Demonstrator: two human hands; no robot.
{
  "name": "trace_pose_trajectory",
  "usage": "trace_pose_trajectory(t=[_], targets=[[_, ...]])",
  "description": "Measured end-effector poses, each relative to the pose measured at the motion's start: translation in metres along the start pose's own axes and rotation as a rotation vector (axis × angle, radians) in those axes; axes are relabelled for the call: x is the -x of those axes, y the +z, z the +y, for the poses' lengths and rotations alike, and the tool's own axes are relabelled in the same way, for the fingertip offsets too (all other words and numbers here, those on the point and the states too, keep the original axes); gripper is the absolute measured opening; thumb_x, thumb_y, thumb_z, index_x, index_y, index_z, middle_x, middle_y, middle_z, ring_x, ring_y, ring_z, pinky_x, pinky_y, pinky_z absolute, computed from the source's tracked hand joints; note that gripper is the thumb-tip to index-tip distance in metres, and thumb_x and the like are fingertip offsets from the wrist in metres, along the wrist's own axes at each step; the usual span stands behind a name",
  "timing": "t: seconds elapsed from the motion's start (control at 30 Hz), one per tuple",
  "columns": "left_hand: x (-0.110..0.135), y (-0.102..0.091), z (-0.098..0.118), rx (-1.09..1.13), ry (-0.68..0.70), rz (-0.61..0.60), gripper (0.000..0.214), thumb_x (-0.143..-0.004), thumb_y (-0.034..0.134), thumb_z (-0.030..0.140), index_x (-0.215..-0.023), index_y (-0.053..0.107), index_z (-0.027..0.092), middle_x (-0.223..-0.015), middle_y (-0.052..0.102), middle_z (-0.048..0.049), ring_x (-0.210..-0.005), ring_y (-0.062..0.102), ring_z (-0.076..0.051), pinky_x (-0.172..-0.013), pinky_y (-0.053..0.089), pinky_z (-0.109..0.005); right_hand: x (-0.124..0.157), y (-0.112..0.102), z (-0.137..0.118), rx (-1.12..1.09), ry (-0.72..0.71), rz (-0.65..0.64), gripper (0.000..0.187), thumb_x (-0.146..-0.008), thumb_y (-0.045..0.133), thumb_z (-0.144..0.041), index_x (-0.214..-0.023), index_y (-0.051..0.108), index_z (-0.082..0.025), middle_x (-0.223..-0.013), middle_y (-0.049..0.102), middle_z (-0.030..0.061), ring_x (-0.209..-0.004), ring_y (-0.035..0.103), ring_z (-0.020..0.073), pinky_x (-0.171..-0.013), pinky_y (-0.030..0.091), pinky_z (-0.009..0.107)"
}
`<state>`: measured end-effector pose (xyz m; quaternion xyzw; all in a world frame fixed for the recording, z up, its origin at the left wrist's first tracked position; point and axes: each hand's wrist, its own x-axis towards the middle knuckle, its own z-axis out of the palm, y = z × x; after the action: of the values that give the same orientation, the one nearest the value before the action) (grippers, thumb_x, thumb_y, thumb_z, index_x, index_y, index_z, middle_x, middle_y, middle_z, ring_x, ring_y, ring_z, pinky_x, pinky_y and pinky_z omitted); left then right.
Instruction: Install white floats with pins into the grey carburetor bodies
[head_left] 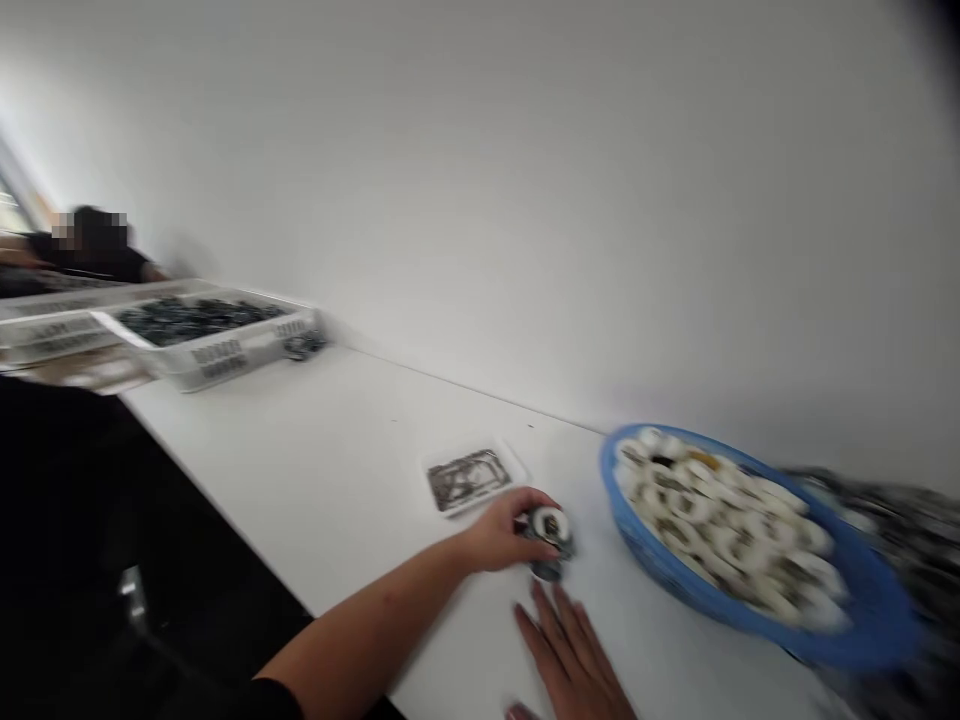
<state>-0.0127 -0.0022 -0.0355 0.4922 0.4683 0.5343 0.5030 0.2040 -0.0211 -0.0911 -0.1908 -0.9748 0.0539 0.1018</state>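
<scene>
My left hand (499, 530) grips a round part (550, 535) with a white rim and dark centre, holding it just over the white table (300, 450). My right hand (570, 655) lies below it, fingers spread, touching the tabletop and holding nothing. A shallow blue basket (637, 540) piled with several similar white-rimmed round parts stands to the right of both hands. Close to my left hand's knuckles is a small clear tray (504, 462) holding dark metal pieces. The right side of the view is motion-blurred.
Large white crates (225, 365) of dark parts stand at the far left of the table, with a co-worker (112, 265) behind them. A blurred dark heap (900, 530) lies beyond the basket. A white wall runs along the table's far edge.
</scene>
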Motion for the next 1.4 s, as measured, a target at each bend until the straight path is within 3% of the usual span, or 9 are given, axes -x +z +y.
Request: trace_pose_trajectory(t=[0.07, 0.17, 0.3, 0.4, 0.73, 0.97, 1.17, 1.4], targets=[[0.003, 0.002, 0.001, 0.019, 0.01, -0.013, 0.065, -0.06, 0.092, 0.038, -0.114, 0.062, 0.019, -0.103, 0.065, -0.0062, -0.095, 0.064, -0.02, -0.086, 0.054, -0.035, 0.001, -0.028, -0.01, -0.135, 0.064, -0.127, 0.074, -0.096, 0.045, -0.064, -0.158, 0.031, -0.025, -0.162, 0.018, 0.0057, -0.149, 0.023, 0.0372, -0.119, 0.032, 0.06], [0.004, 0.001, 0.001, 0.0, -0.012, 0.021, 0.058, -0.069, 0.087, 0.037, -0.117, 0.059, 0.021, -0.108, 0.064, -0.0052, -0.096, 0.063, -0.019, -0.086, 0.053, -0.035, -0.003, -0.056, -0.022, -0.287, 0.177, -0.174, 0.075, -0.099, 0.035, -0.067, -0.16, 0.023, -0.025, -0.164, 0.009, 0.0033, -0.154, 0.009, 0.0276, -0.127, 0.013, 0.054], [0.005, 0.0, 0.002, -0.054, -0.02, 0.061, 0.055, -0.073, 0.083, 0.038, -0.119, 0.057, 0.022, -0.109, 0.064, -0.0047, -0.099, 0.063, -0.021, -0.089, 0.053, -0.039, -0.008, -0.063, -0.027, -0.322, 0.253, -0.165, 0.08, -0.099, 0.038, -0.066, -0.159, 0.025, -0.015, -0.165, 0.006, 0.0099, -0.155, 0.001, 0.0272, -0.128, 0.003, 0.049], [0.007, 0.0, 0.004, -0.112, -0.011, 0.122, 0.055, -0.072, 0.084, 0.04, -0.118, 0.059, 0.023, -0.11, 0.065, -0.0047, -0.102, 0.063, -0.023, -0.095, 0.051, -0.044, -0.01, -0.058, -0.027, -0.313, 0.253, -0.139, 0.077, -0.1, 0.037, -0.063, -0.158, 0.027, -0.014, -0.165, 0.011, 0.0092, -0.155, 0.001, 0.0274, -0.127, 0.0, 0.05], [0.009, 0.003, 0.015, -0.184, -0.065, 0.168, 0.06, -0.07, 0.085, 0.043, -0.123, 0.064, 0.024, -0.11, 0.068, -0.0057, -0.098, 0.065, -0.025, -0.098, 0.051, -0.048, -0.019, -0.052, -0.031, -0.277, 0.249, -0.081, 0.07, -0.103, 0.037, -0.055, -0.158, 0.027, -0.013, -0.164, 0.022, 0.0052, -0.154, 0.011, 0.0264, -0.127, 0.004, 0.052], [0.007, 0.002, 0.011, -0.177, -0.097, 0.134, 0.062, -0.07, 0.084, 0.045, -0.125, 0.063, 0.026, -0.107, 0.068, -0.0049, -0.092, 0.064, -0.021, -0.089, 0.053, -0.041, -0.022, -0.047, -0.031, -0.235, 0.217, -0.085, 0.064, -0.105, 0.029, -0.054, -0.158, 0.026, -0.018, -0.165, 0.018, 0.0023, -0.153, 0.013, 0.0246, -0.127, 0.006, 0.052], [0.009, 0.0, 0.012, -0.258, -0.067, 0.114, 0.063, -0.072, 0.081, 0.048, -0.128, 0.063, 0.025, -0.101, 0.066, -0.0038, -0.08, 0.06, -0.018, -0.077, 0.053, -0.035, -0.031, -0.045, -0.035, -0.198, 0.164, -0.066, 0.068, -0.104, 0.031, -0.057, -0.159, 0.024, -0.017, -0.165, 0.017, 0.0066, -0.153, 0.014, 0.0281, -0.125, 0.011, 0.052], [0.01, -0.002, 0.013, -0.276, -0.047, 0.086, 0.064, -0.073, 0.08, 0.049, -0.131, 0.062, 0.028, -0.107, 0.068, -0.0043, -0.082, 0.061, -0.018, -0.077, 0.052, -0.032, -0.057, -0.038, -0.037, -0.173, 0.133, -0.04, 0.071, -0.103, 0.035, -0.056, -0.151, 0.038, -0.005, -0.157, 0.036, 0.0162, -0.149, 0.023, 0.031, -0.124, 0.017, 0.046]])
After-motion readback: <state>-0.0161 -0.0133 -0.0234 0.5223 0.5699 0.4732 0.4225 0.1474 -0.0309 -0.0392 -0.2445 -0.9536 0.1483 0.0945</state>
